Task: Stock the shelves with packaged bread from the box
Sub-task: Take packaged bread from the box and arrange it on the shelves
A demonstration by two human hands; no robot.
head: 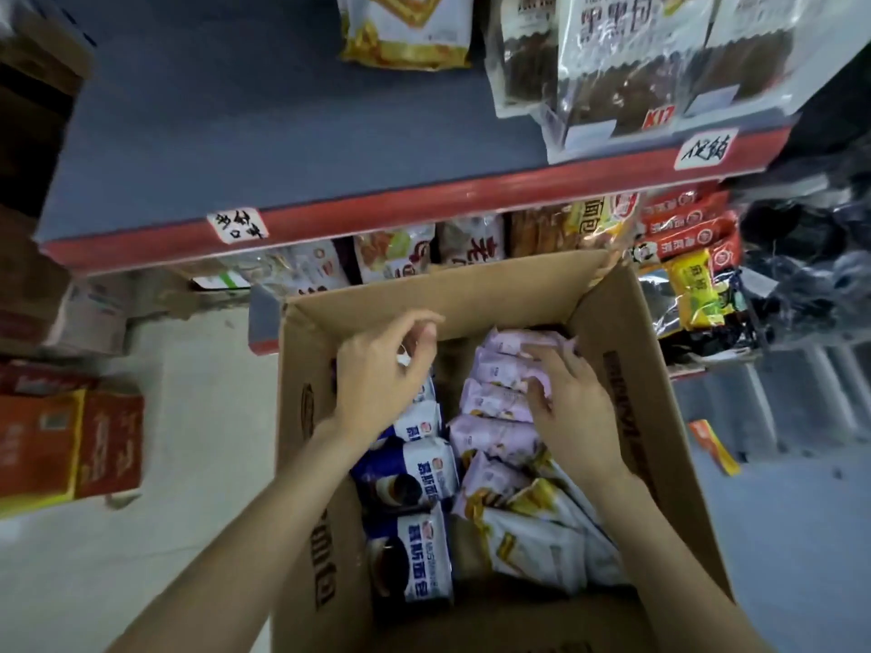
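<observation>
- Head view: an open cardboard box (627,369) stands on the floor (202,464) in front of a shelf (264,148) with a red front edge.
- The box holds packaged bread in rows: blue-and-white packs (414,468) along the left side, lilac packs (495,407) along the right and far side, and white-and-gold packs (542,530) at the near right.
- The left hand (382,369) reaches into the far left of the box, fingers curled and pinched together around something small and pale; I cannot tell what it grips.
- The right hand (575,407) lies over the lilac packs, fingers spread apart and touching them, not closed on any pack.
- On top of the shelf, white-and-gold bags (410,30) and clear bags of dark bread (612,63) stand toward the right; the left part is bare.
- Under that shelf, a lower level holds mixed snack packs (396,256).
- A red carton (70,445) sits on the floor at the left.
</observation>
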